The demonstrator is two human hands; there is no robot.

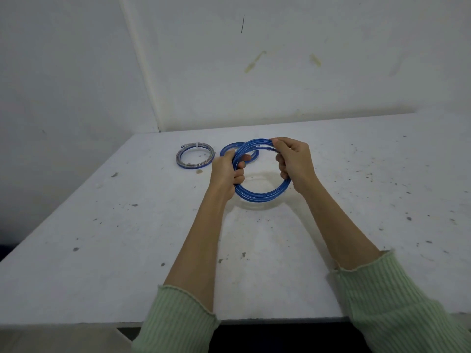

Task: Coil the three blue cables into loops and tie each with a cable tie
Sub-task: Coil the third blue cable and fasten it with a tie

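White walls meeting in a corner behind [158,128], marked with a few yellowish smears and one thin dark line. White worktop [102,225] below, scuffed and speckled with dark spots, faint ring-shaped stain near the middle.

Blue cable coil [262,194] held up off the worktop, between both hands, several turns lying together in one round loop, tilted with far side higher. Left hand [226,171] gripping the left side of the loop, fingers curled round the bundled turns, thumb lying across the strands toward the inside. Right hand [293,159] gripping the upper right of the loop, fingers wrapped over the strands, fingertips pinching at the top of the arc. No tie to be made out on this coil.

Second blue coil [254,155] flat on the worktop just behind the held one, mostly hidden by it and by the left hand; tied or not, cannot tell. Third coil [195,155] flat on the worktop further left, apart from the others, looking grey-blue, with a small white tie [196,144] across its far side.

Both forearms bare, pale green ribbed sleeves [175,319] pushed up toward the elbows at the near edge of the worktop.
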